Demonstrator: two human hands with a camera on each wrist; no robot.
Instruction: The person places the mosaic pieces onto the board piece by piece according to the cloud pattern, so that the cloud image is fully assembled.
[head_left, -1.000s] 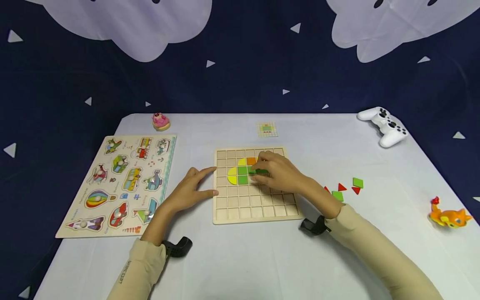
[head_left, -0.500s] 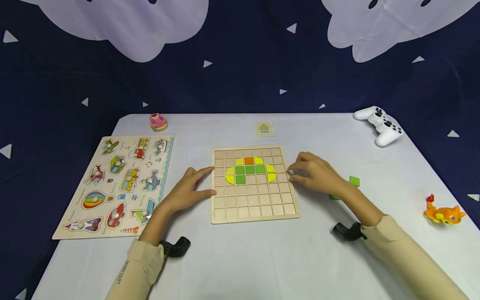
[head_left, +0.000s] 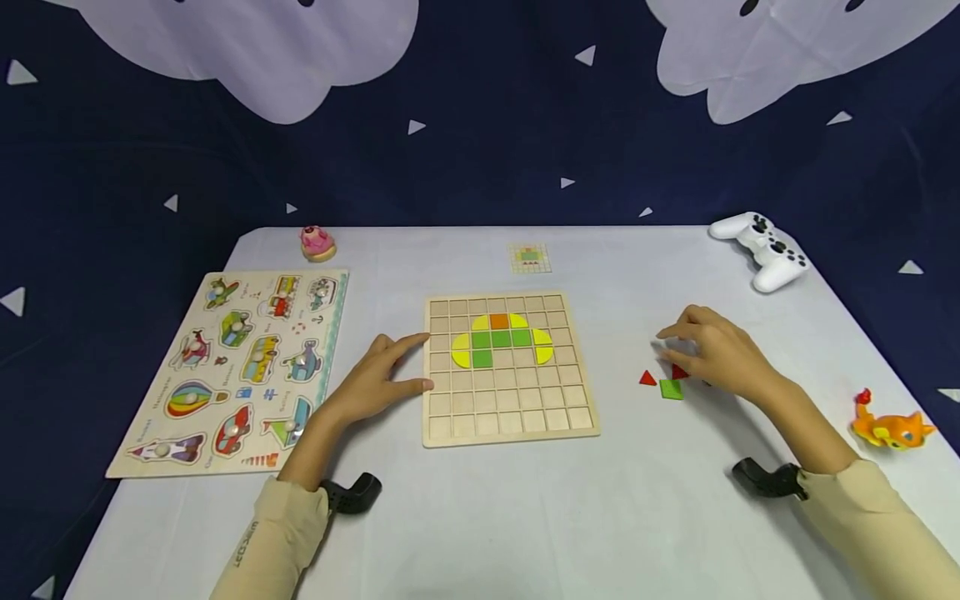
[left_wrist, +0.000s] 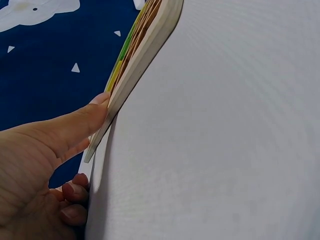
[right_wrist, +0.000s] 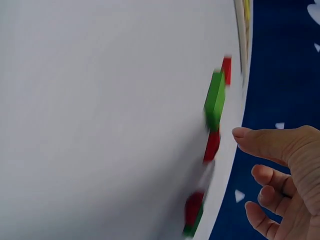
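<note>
My left hand (head_left: 375, 382) rests at the left edge of a wooden grid board (head_left: 510, 423), its thumb and index finger spread and touching the rim. Set in the board's cells are yellow curved pieces (head_left: 461, 352), an orange square (head_left: 498, 322) and several green squares (head_left: 501, 338). To the right, my right hand (head_left: 722, 354) hovers above loose pieces with thumb and fingers apart, holding nothing. Under and beside it lie a green square (head_left: 671, 389) and red triangles (head_left: 647, 378). In the right wrist view another green piece (right_wrist: 192, 229) shows beside a red one (right_wrist: 193, 210).
A vehicle puzzle board (head_left: 247, 367) lies at the left. Behind the grid board is a small pattern card (head_left: 529, 258). A pink toy (head_left: 318, 244) stands at the back left, a white game controller (head_left: 761, 252) at the back right, an orange toy (head_left: 892, 429) at the far right.
My right hand has left a green square in the grid's row and moved right, off the board to the loose pieces. My left hand has stayed at the board's edge.
</note>
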